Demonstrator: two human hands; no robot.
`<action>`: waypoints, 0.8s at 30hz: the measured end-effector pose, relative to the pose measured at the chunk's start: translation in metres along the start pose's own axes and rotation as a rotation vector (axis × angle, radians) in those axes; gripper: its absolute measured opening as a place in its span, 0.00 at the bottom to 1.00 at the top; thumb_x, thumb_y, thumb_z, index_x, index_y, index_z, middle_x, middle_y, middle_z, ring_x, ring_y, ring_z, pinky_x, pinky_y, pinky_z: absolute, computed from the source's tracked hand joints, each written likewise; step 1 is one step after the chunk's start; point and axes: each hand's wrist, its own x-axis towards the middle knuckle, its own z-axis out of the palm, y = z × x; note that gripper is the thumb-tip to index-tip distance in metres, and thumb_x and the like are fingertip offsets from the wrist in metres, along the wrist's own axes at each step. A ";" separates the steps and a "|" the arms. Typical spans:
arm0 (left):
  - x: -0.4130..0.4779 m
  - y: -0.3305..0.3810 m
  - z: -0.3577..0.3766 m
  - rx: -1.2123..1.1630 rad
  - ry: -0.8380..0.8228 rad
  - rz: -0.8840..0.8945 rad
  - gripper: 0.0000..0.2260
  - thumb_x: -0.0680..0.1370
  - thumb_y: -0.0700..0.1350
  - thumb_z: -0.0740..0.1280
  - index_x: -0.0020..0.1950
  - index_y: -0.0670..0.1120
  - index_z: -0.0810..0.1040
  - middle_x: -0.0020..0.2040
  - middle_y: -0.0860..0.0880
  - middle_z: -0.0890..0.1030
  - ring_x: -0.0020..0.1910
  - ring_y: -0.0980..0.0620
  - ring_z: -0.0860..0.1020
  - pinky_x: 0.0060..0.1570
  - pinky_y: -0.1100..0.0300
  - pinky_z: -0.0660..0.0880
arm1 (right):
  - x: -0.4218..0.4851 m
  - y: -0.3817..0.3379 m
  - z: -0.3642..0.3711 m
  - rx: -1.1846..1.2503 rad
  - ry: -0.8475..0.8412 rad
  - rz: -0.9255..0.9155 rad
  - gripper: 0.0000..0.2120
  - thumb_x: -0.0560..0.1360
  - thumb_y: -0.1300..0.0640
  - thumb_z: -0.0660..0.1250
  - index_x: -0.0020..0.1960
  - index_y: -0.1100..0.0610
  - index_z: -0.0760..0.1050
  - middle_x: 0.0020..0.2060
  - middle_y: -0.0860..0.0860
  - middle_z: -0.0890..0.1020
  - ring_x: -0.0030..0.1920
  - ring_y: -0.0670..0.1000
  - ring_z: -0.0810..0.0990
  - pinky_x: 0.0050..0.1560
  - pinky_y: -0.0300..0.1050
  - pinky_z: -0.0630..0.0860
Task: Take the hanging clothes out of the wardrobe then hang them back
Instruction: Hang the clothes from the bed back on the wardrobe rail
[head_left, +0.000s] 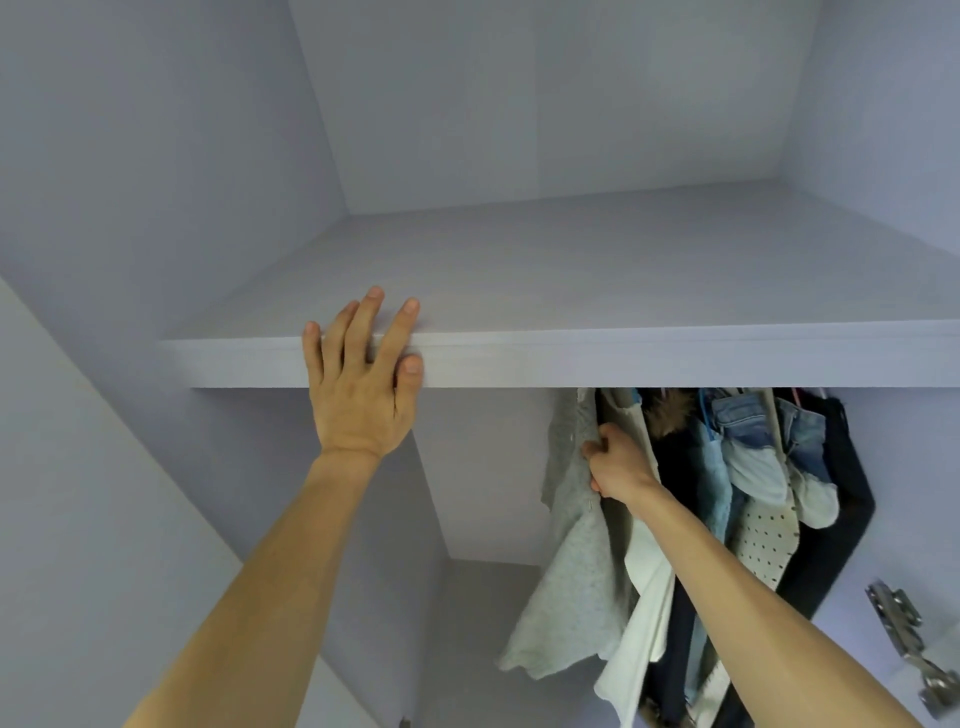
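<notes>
The person stands in front of the open wardrobe and looks up at its shelf (623, 353). The left hand (363, 384) rests on the front edge of this shelf: the four fingers lie straight and spread on the top surface, the thumb presses against the front face, and the hand holds nothing. The right hand (615, 465) reaches under the shelf into the hanging clothes (727, 493). Its fingers are curled around the cloth of a grey garment (576, 561), which they grip near its upper part. This garment is the outermost piece on the left side of the row. Just beside it hang a white garment (644, 597), then some light blue denim pieces (748, 415), a cream cloth with dark dots (763, 545) and a dark garment (841, 493) close to the right wall. The rail and the tops of the hangers are hidden behind the shelf edge, so I cannot tell how each piece is hooked. A metal door hinge (904, 634) shows at the lower right. As for the progress, it is hard to judge from this view alone: all the clothes that can be seen are inside the wardrobe, pushed together on the right. This could mean that the taking out has hardly begun and the grey garment is the first piece to go, or that it is being hung back. In both cases much handling probably remains.
</notes>
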 end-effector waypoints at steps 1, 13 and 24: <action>0.000 0.000 -0.001 0.004 -0.002 -0.001 0.21 0.84 0.54 0.50 0.78 0.58 0.58 0.74 0.45 0.68 0.71 0.43 0.67 0.75 0.41 0.52 | -0.001 0.001 -0.001 -0.013 0.024 0.004 0.07 0.82 0.58 0.56 0.55 0.60 0.68 0.39 0.55 0.78 0.33 0.53 0.79 0.38 0.50 0.80; 0.001 0.006 -0.016 -0.014 -0.123 -0.037 0.20 0.85 0.54 0.49 0.77 0.54 0.63 0.75 0.44 0.69 0.71 0.42 0.68 0.75 0.42 0.52 | -0.015 0.012 -0.006 -0.107 0.170 -0.003 0.09 0.82 0.50 0.57 0.55 0.56 0.69 0.45 0.54 0.81 0.43 0.56 0.80 0.47 0.49 0.77; -0.043 0.048 -0.071 -0.194 -0.453 -0.229 0.31 0.81 0.52 0.62 0.81 0.57 0.52 0.82 0.50 0.49 0.81 0.48 0.49 0.78 0.43 0.49 | -0.098 0.019 -0.017 -0.406 0.040 -0.230 0.16 0.80 0.50 0.62 0.68 0.45 0.72 0.65 0.48 0.75 0.55 0.51 0.78 0.51 0.46 0.74</action>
